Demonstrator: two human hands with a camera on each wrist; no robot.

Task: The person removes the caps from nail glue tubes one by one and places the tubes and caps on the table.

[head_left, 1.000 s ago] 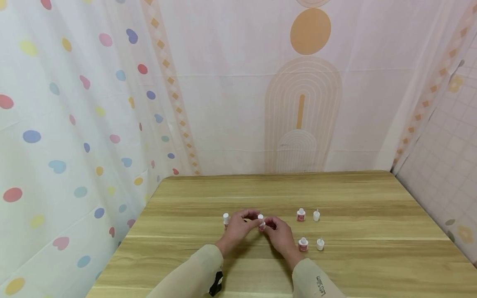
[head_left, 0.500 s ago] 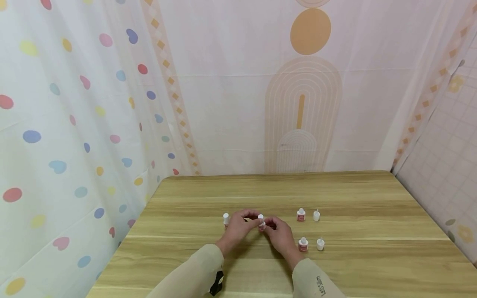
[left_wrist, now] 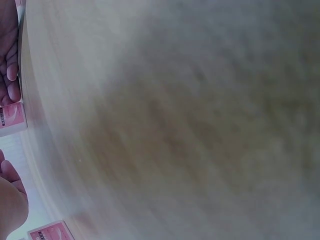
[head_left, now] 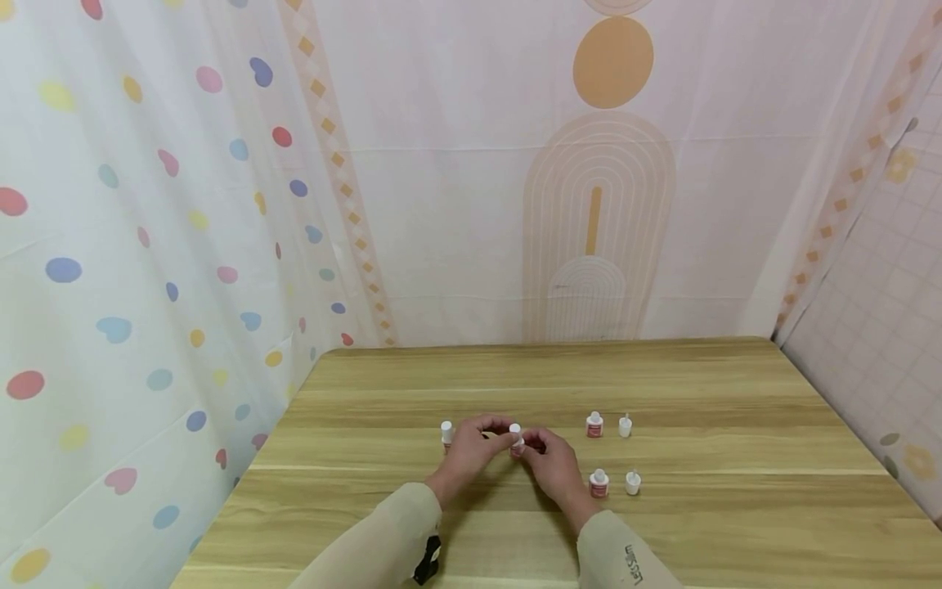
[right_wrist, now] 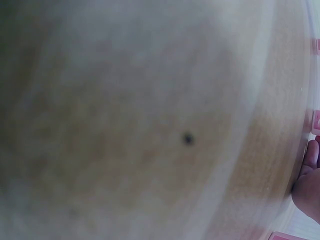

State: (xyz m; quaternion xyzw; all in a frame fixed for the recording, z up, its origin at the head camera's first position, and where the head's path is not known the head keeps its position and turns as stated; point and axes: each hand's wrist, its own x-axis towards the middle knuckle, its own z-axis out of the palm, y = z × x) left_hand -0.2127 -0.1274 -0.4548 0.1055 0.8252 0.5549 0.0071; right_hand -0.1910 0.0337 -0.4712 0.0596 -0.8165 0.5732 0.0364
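Note:
A small white bottle with a red label (head_left: 517,442) stands upright between both hands in the head view. My left hand (head_left: 471,452) pinches it high up, near its white cap (head_left: 514,429). Lower down, the fingers of my right hand (head_left: 555,466) grip its body from the right. Part of the label is covered by fingers. In the left wrist view the pink-red label (left_wrist: 12,116) shows beside the right hand's fingertips. The right wrist view catches the right hand (right_wrist: 309,185) and a label edge (right_wrist: 316,121) only at its border.
Left of the left hand stands another capped bottle (head_left: 446,433), partly hidden. To the right are two uncapped bottles, one farther (head_left: 594,426) and one nearer (head_left: 598,484). Beside them two white caps, far (head_left: 625,426) and near (head_left: 633,483), rest with thin stems upward. All are on a wooden table (head_left: 699,540).

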